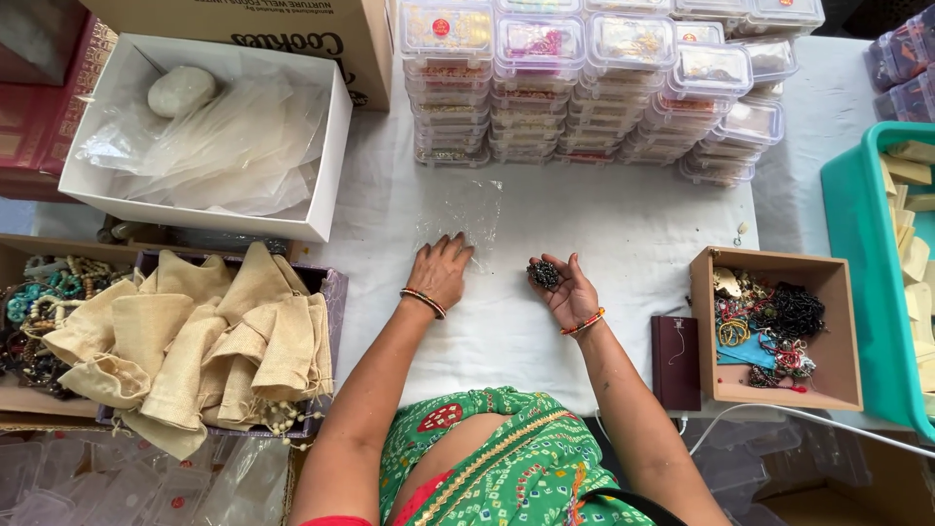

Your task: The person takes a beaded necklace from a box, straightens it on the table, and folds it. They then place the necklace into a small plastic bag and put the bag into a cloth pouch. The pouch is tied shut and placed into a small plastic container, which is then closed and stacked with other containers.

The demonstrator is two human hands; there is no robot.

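Note:
My left hand (440, 272) lies palm down on the white table cloth (604, 234), its fingertips on the near edge of a clear plastic pouch (466, 211). My right hand (567, 289) is turned palm up a little to the right, cupping a small dark beaded piece (543, 274). Both wrists carry thin bangles.
Stacks of clear lidded boxes (594, 83) line the far side. A white box with sheer bags (209, 131) sits far left, beige cloth pouches (205, 341) near left. At right stand a cardboard box of jewellery (774, 331), a small maroon box (674, 362) and a teal tray (867, 263).

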